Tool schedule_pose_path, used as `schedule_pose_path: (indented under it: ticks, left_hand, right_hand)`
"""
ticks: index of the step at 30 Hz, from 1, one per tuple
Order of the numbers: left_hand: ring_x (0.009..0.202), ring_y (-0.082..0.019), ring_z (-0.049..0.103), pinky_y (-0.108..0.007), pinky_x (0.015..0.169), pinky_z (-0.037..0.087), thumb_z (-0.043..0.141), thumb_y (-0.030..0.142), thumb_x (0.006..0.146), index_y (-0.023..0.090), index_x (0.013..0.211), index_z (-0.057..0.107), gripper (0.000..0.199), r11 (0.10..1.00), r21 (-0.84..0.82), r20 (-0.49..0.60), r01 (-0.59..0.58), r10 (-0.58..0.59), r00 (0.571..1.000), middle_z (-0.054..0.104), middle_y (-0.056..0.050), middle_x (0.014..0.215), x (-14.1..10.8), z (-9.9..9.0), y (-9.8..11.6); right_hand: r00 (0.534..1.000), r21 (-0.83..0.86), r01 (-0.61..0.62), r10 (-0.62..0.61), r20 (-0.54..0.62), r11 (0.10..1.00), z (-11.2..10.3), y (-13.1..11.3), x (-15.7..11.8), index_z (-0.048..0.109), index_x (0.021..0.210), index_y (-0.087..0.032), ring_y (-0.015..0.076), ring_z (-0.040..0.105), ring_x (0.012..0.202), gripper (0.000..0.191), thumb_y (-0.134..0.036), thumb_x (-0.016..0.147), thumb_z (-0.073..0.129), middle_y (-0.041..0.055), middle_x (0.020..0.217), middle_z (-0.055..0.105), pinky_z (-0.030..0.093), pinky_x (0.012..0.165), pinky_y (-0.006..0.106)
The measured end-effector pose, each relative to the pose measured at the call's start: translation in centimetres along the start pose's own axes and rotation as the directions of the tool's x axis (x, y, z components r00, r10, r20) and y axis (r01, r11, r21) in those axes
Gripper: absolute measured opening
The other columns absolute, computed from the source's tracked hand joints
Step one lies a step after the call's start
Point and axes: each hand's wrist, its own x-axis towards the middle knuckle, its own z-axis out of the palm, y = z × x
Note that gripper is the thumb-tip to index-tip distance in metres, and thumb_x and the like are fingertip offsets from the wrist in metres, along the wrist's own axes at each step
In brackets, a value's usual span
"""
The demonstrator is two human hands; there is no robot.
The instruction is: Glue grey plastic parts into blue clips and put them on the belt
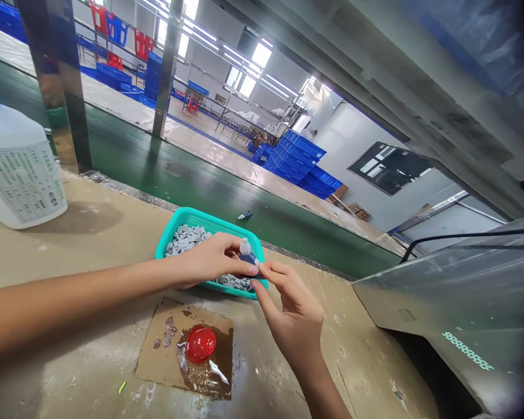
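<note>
"What could go wrong for me here?"

"The small blue bottle (247,254) with the white nozzle is little and sits in your fingertips, so a slip could drop it into the teal plastic basket (209,224) below, among the small grey blocks (186,240), where it could be awkward to pick out. A hard squeeze could force out whatever it holds, if it holds anything, onto your fingers or the blocks. A knock from either wrist could shift the basket toward the far edge of the tan workbench (91,233), which lies just beside a green conveyor belt (201,215)."

"Where is the bottle in my grip?"

"It stands nearly upright, nozzle up, directly over the basket. Your left hand (207,260) reaches in from the left and pinches it between thumb and fingers. Your right hand (294,317) rises from below with thumb and forefinger spread, the forefinger (267,269) at the bottle's lower end; I cannot tell whether it is pressing."

"And close by?"

"Nearer you, a cardboard square (157,343) holds a glossy red blob (201,343) in a brown stain. Left of the basket stands a white labelled jug (17,174) with a blue cap."
</note>
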Motion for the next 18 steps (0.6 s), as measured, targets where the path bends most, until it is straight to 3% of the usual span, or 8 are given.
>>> schedule_pose_path:
  ticks: [1,3,5,7,10,12,15,18]
  left_hand:
    - [0.064,-0.007,0.046,-0.020,0.062,0.036,0.062,0.019,0.069,0.011,0.069,0.057,0.010,0.983,-0.179,0.004,0.034,-0.034,0.999,0.052,0.002,0.066,0.1,0.3,0.1]
    - [0.064,-0.005,0.047,-0.018,0.065,0.037,0.059,0.016,0.073,0.010,0.070,0.057,0.007,0.868,-0.486,-0.006,0.098,-0.115,0.993,0.054,0.001,0.068,0.2,0.7,0.2]
    - [0.063,-0.004,0.049,-0.017,0.068,0.039,0.054,0.012,0.077,0.009,0.068,0.057,0.010,0.766,-0.633,-0.050,0.112,-0.185,0.981,0.054,0.000,0.067,0.3,0.9,0.5]
    - [0.069,-0.006,0.052,-0.018,0.075,0.040,0.050,0.009,0.079,0.008,0.071,0.059,0.013,0.746,-0.660,-0.107,0.089,-0.210,0.972,0.056,-0.002,0.069,0.4,0.5,0.7]
    - [0.076,-0.010,0.056,-0.022,0.081,0.042,0.046,0.011,0.082,0.007,0.077,0.060,0.015,0.774,-0.632,-0.186,0.036,-0.197,0.962,0.061,-0.007,0.077,0.8,-0.8,0.8]
    - [0.075,-0.010,0.057,-0.023,0.078,0.044,0.043,0.011,0.083,0.007,0.080,0.059,0.017,0.791,-0.612,-0.250,0.005,-0.199,0.948,0.061,-0.009,0.082,1.3,-1.7,0.7]
    - [0.064,-0.008,0.053,-0.020,0.065,0.045,0.042,0.009,0.083,0.007,0.081,0.058,0.017,0.817,-0.577,-0.307,0.006,-0.223,0.925,0.059,-0.008,0.080,1.8,-2.5,0.4]
    - [0.058,-0.005,0.048,-0.017,0.055,0.041,0.044,0.009,0.082,0.006,0.079,0.058,0.014,0.834,-0.550,-0.265,0.041,-0.221,0.938,0.055,-0.006,0.078,1.9,-2.6,0.3]
  right_hand:
    - [0.998,-0.069,0.054,-0.056,-0.029,0.996,0.2,-0.1,0.3,0.060,0.092,-0.020,0.0175,0.057,0.082,0.019,-0.007,0.078,0.055,0.0062,0.089,0.058,0.049,0.072,0.031]
    - [0.980,-0.207,0.164,-0.183,-0.077,0.964,0.7,-0.4,1.2,0.059,0.091,-0.019,0.0168,0.057,0.079,0.019,-0.006,0.078,0.054,0.0061,0.085,0.058,0.048,0.071,0.030]
    - [0.957,-0.288,0.244,-0.278,-0.083,0.926,0.9,-0.7,2.1,0.058,0.090,-0.020,0.0165,0.057,0.079,0.020,-0.004,0.078,0.053,0.0059,0.085,0.058,0.048,0.071,0.030]
    - [0.952,-0.288,0.267,-0.298,-0.066,0.920,0.9,-0.7,2.8,0.056,0.092,-0.020,0.0170,0.057,0.081,0.020,-0.006,0.078,0.054,0.0055,0.087,0.059,0.047,0.073,0.030]
    - [0.984,-0.224,0.158,-0.172,-0.043,0.962,0.5,0.1,3.3,0.052,0.100,-0.019,0.0175,0.057,0.080,0.021,-0.013,0.080,0.053,0.0049,0.089,0.060,0.047,0.073,0.030]
    - [0.995,-0.209,0.030,-0.010,0.096,0.978,0.3,1.2,3.4,0.052,0.101,-0.018,0.0170,0.057,0.078,0.021,-0.015,0.081,0.050,0.0048,0.089,0.060,0.047,0.069,0.029]
    - [0.910,-0.255,-0.060,0.158,0.384,0.965,0.5,3.0,3.5,0.057,0.094,-0.018,0.0161,0.057,0.075,0.018,-0.011,0.080,0.047,0.0042,0.087,0.062,0.047,0.066,0.027]
    - [0.855,-0.295,-0.052,0.195,0.481,0.954,1.7,4.6,3.7,0.060,0.087,-0.017,0.0181,0.056,0.080,0.022,-0.003,0.075,0.048,0.0052,0.087,0.062,0.045,0.070,0.029]
